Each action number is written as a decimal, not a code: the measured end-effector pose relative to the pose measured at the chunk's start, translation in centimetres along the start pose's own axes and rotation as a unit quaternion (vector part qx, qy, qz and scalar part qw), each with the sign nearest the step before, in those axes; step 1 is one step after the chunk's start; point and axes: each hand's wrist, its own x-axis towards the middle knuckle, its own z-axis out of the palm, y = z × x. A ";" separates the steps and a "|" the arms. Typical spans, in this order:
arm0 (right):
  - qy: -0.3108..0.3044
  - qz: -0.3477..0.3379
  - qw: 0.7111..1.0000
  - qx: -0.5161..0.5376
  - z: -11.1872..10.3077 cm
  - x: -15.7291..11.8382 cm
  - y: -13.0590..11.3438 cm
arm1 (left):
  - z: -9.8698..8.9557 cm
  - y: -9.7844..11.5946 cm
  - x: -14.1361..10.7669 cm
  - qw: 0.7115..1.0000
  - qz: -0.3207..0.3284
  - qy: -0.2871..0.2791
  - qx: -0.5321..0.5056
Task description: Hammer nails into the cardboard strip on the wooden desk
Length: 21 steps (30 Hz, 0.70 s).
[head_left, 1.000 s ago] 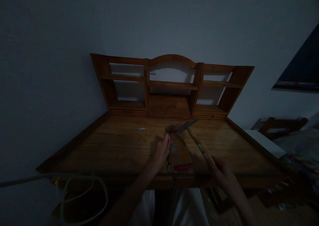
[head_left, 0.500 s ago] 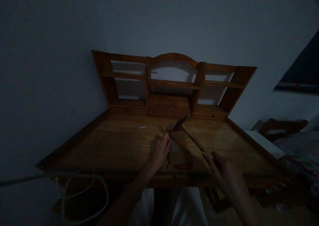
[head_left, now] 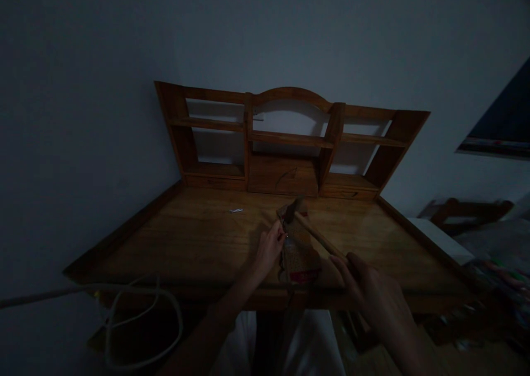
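A hammer [head_left: 321, 237] with a wooden handle and dark head slants over a brown and red cardboard piece [head_left: 301, 254] near the desk's front edge. My right hand [head_left: 364, 279] is wrapped round the lower end of its handle. The hammer head hangs above the far part of the cardboard. At the cardboard's left edge my left hand [head_left: 271, 246] is closed, its thumb and finger pinched at a tiny shiny item too small to name. A few thin metal pieces [head_left: 236, 210] lie on the desk, left of the cardboard.
The wooden desk [head_left: 186, 243] has a shelf unit [head_left: 285, 139] along its back, against the wall. A pale cable [head_left: 143, 362] loops at the lower left. At the right stand a white surface [head_left: 441, 238] and a wooden chair [head_left: 472, 207].
The hammer has moved left and down, its head now lower over the cardboard. My right hand has shifted slightly left. My left hand keeps its place at the cardboard.
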 end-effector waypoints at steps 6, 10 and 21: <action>0.031 -0.032 0.999 -0.030 -1.5 -0.1 0.0 | -0.2 1.4 -0.3 1.000 0.021 -0.022 0.009; 0.016 -0.025 0.999 -0.013 -1.3 0.0 -0.1 | -0.2 1.3 -0.2 1.000 0.002 -0.019 0.015; -0.008 -0.009 0.998 -0.055 -0.8 -0.2 -0.6 | 0.7 -0.1 0.2 1.000 -0.007 -0.005 0.016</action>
